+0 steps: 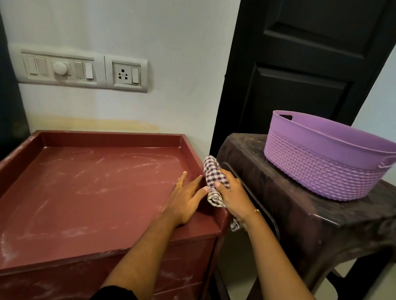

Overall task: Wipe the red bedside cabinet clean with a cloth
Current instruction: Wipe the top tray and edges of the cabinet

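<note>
- While the right hand [232,193] grips a bunched checked cloth [213,180], it presses that cloth onto the cabinet's right rim, near the front corner, thumb curled over the fabric.
- Part of the cloth sticks up past the fingers toward the back, and a bit more hangs down under the wrist on the outer side of the rim.
- Left hand [184,199] lies flat on the cabinet [77,198] top just inside that same rim, fingers straight and close together, holding nothing. Its fingertips nearly touch the cloth.
- There's a ring on one left finger and a thin bracelet on the right wrist.
- Cabinet is red with a raised lip round the back and sides, standing against the wall. Whitish dusty streaks cover the top and the front too.
- Just to its right is a dark brown stool [320,211] with a purple basket [325,163] sitting on top.
- Behind the stool is a black door [311,64].
- On the wall above the cabinet is a switch panel [78,69] with a socket.
</note>
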Demonstrator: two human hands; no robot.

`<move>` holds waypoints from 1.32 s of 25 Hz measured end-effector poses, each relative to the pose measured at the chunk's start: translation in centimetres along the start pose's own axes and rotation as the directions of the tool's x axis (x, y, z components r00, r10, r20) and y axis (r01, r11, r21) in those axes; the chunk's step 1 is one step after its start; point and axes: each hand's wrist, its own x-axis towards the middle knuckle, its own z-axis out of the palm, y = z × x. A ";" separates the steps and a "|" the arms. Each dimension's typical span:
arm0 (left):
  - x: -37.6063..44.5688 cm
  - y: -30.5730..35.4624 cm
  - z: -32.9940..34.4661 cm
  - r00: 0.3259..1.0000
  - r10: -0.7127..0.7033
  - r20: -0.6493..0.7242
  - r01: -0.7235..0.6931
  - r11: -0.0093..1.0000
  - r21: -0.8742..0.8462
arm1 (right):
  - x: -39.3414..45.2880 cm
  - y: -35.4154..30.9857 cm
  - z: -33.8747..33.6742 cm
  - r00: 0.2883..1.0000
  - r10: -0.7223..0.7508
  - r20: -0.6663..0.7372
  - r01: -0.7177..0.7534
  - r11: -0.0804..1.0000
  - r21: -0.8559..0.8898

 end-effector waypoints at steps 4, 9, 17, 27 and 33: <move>0.4 -0.3 -0.2 0.998 -0.055 0.022 0.055 0.998 -0.015 | -0.1 -0.6 -0.8 0.999 0.019 -0.046 -0.026 0.989 -0.144; 0.1 -0.3 -0.2 0.997 -0.066 0.031 0.067 0.996 -0.053 | -0.1 -5.3 -1.0 0.882 -0.325 -0.342 0.005 0.731 -0.682; 1.8 -1.4 -0.2 0.996 -0.071 -0.051 0.062 0.987 -0.146 | -0.6 -3.4 -0.3 0.987 -0.081 -0.140 0.015 0.907 -0.421; 7.5 -2.3 -1.5 0.998 -0.003 0.063 -0.017 0.949 0.315 | 5.3 -3.4 0.7 0.991 0.081 -0.102 -0.115 0.916 -0.385; 7.7 -3.8 -1.1 0.998 0.050 0.036 -0.059 0.937 0.344 | 4.6 -2.3 -0.8 0.996 0.068 -0.058 -0.080 0.969 -0.234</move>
